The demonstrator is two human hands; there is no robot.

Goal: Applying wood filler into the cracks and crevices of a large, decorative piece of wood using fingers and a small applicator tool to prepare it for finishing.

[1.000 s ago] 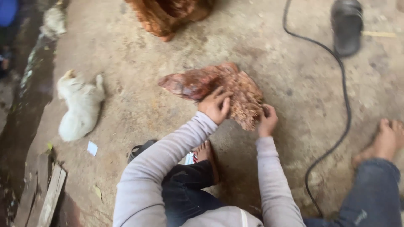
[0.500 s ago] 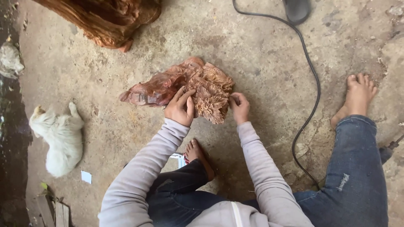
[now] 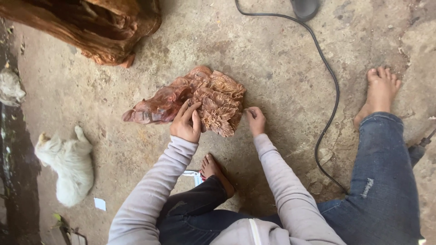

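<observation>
A reddish-brown carved wood piece (image 3: 206, 97) with flower-like relief lies on the concrete floor in front of me. My left hand (image 3: 185, 123) rests on its near edge, fingers spread over the carving. My right hand (image 3: 255, 120) touches the piece's right edge with curled fingers. Both arms wear grey sleeves.
A large reddish root chunk (image 3: 86, 27) sits at top left. A black cable (image 3: 330, 90) runs from a dark object (image 3: 304, 7) at the top down past my bare right foot (image 3: 378, 93). A white animal (image 3: 68, 165) lies at left. My left foot (image 3: 213, 170) is tucked below the carving.
The view has shifted, so the carving and hands sit more to the left and lower. The carving now lies flatter on the floor, and my right hand has slid off to its edge.
</observation>
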